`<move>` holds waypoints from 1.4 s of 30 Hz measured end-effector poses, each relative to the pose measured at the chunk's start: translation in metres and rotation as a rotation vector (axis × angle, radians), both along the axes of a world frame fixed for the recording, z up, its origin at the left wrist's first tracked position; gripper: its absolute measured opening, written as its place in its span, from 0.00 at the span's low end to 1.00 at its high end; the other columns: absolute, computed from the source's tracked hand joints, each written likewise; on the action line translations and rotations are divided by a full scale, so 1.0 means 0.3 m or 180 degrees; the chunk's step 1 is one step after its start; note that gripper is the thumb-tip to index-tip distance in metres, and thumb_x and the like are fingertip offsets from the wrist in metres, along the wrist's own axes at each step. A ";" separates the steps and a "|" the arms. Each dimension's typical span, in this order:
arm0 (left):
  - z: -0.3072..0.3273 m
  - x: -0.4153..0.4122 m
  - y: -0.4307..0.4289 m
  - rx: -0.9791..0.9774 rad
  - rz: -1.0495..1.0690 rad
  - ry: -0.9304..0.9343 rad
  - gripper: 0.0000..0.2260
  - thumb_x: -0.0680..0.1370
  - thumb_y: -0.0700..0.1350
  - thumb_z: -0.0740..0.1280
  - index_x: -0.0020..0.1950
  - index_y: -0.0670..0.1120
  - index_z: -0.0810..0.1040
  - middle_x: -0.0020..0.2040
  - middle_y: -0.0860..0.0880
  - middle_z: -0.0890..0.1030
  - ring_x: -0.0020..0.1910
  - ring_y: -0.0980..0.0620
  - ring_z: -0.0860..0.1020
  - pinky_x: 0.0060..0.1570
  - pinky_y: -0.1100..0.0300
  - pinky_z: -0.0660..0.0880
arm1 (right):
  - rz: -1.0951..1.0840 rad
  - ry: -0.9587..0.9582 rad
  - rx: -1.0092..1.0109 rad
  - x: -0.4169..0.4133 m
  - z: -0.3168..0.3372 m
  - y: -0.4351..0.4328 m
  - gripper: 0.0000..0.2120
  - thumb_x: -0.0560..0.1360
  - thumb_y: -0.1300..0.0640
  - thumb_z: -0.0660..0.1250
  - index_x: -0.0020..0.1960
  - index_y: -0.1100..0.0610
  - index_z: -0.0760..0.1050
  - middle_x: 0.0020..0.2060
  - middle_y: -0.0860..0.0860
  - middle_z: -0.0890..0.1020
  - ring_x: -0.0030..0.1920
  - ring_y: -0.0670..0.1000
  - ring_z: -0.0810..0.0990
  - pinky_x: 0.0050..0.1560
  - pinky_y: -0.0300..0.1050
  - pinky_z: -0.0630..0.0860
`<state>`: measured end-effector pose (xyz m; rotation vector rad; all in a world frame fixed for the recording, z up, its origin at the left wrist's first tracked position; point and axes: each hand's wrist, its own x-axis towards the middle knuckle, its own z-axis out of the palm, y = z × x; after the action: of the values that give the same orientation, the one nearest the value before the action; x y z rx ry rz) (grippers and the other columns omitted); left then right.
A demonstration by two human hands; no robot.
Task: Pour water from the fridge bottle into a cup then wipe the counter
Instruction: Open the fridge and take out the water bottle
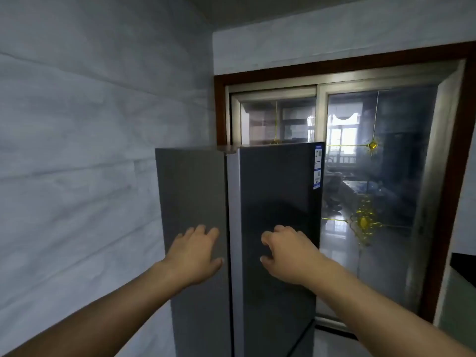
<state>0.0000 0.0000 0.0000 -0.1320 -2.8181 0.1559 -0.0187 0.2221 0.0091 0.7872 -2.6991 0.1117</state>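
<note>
Glossy floor [334, 238] beyond glass door — grey fridge [278, 228] stands on near floor, base unseen.

two bare forearms come up from the bottom corners of the view, each ending in a bare hand: the left hand [193, 256] and the right hand [288, 256]. no sleeve covers either arm as far as the frame shows (the upper arms are cut off by the lower edge, so any clothing there cannot be told). no watch, ring, bracelet or glove shows on either wrist or hand. the fingernails that show are short and unpainted.
</note>
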 end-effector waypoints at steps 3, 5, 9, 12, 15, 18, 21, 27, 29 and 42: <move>0.019 -0.143 -0.068 0.0201 -0.0183 0.0329 0.26 0.78 0.60 0.64 0.71 0.51 0.64 0.65 0.46 0.72 0.62 0.46 0.72 0.60 0.51 0.72 | 0.0011 0.0231 -0.0166 -0.122 0.029 -0.067 0.10 0.78 0.46 0.65 0.52 0.52 0.74 0.46 0.49 0.74 0.47 0.49 0.74 0.50 0.48 0.76; 0.039 -0.233 -0.097 0.0340 -0.0364 0.0521 0.27 0.79 0.59 0.63 0.74 0.51 0.62 0.68 0.45 0.70 0.65 0.45 0.71 0.63 0.49 0.72 | 0.0037 0.0464 -0.0343 -0.186 0.055 -0.109 0.10 0.77 0.46 0.65 0.52 0.52 0.74 0.45 0.48 0.74 0.46 0.50 0.74 0.49 0.48 0.77; 0.056 -0.402 -0.133 0.0685 -0.0661 0.1020 0.30 0.81 0.57 0.61 0.79 0.50 0.54 0.79 0.42 0.57 0.76 0.43 0.62 0.72 0.46 0.65 | 0.0208 0.1029 -0.0823 -0.302 0.069 -0.180 0.14 0.77 0.47 0.65 0.60 0.51 0.74 0.53 0.49 0.74 0.54 0.49 0.73 0.53 0.47 0.77; 0.060 -0.510 -0.129 0.0973 -0.0859 0.1173 0.32 0.82 0.57 0.59 0.81 0.50 0.49 0.82 0.43 0.48 0.80 0.44 0.53 0.76 0.48 0.57 | 0.0301 0.1545 -0.0838 -0.372 0.066 -0.214 0.18 0.75 0.50 0.68 0.63 0.54 0.74 0.62 0.54 0.74 0.64 0.54 0.71 0.59 0.49 0.75; 0.056 -0.604 -0.117 0.1115 -0.1039 0.1204 0.32 0.83 0.54 0.58 0.82 0.50 0.46 0.82 0.44 0.44 0.81 0.44 0.48 0.78 0.45 0.55 | 0.0370 0.1860 -0.0708 -0.446 0.051 -0.243 0.23 0.75 0.51 0.68 0.68 0.56 0.72 0.69 0.61 0.70 0.73 0.60 0.65 0.71 0.54 0.67; 0.032 -0.684 -0.128 0.1184 -0.1174 0.1326 0.31 0.84 0.51 0.55 0.81 0.53 0.39 0.82 0.46 0.40 0.81 0.46 0.41 0.78 0.42 0.54 | 0.0331 0.2069 -0.0521 -0.523 0.022 -0.269 0.29 0.75 0.49 0.68 0.73 0.57 0.68 0.75 0.62 0.64 0.77 0.64 0.59 0.74 0.61 0.64; -0.001 -0.728 -0.136 0.1057 -0.1211 0.1406 0.33 0.81 0.55 0.50 0.77 0.60 0.28 0.80 0.46 0.34 0.80 0.47 0.36 0.79 0.44 0.50 | 0.0379 0.2292 -0.0399 -0.588 -0.026 -0.282 0.33 0.72 0.49 0.71 0.74 0.57 0.69 0.78 0.59 0.59 0.78 0.67 0.54 0.72 0.67 0.62; -0.027 -0.776 -0.153 0.0972 -0.1338 0.1470 0.37 0.82 0.53 0.54 0.75 0.61 0.25 0.77 0.55 0.25 0.78 0.50 0.30 0.79 0.44 0.44 | 0.0401 0.2573 -0.0383 -0.647 -0.056 -0.322 0.41 0.59 0.50 0.78 0.71 0.57 0.74 0.78 0.56 0.60 0.76 0.70 0.52 0.72 0.68 0.48; -0.029 -0.777 -0.157 0.0958 -0.1357 0.1499 0.37 0.83 0.52 0.55 0.76 0.60 0.26 0.78 0.55 0.27 0.79 0.49 0.31 0.79 0.42 0.48 | 0.0480 0.2586 -0.0413 -0.656 -0.058 -0.322 0.41 0.59 0.53 0.76 0.71 0.58 0.72 0.77 0.55 0.60 0.76 0.71 0.52 0.72 0.69 0.48; -0.034 -0.750 -0.124 0.0759 -0.0952 0.1584 0.44 0.82 0.53 0.62 0.75 0.61 0.24 0.77 0.57 0.27 0.78 0.56 0.31 0.78 0.51 0.57 | 0.0530 0.1929 -0.0421 -0.591 -0.026 -0.300 0.41 0.55 0.55 0.80 0.68 0.53 0.75 0.76 0.57 0.63 0.76 0.70 0.53 0.68 0.69 0.55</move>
<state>-0.2251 -0.0372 -0.0101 -0.3962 -2.2671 -0.1905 -0.1959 0.1321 0.0013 0.8413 -2.0368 0.0738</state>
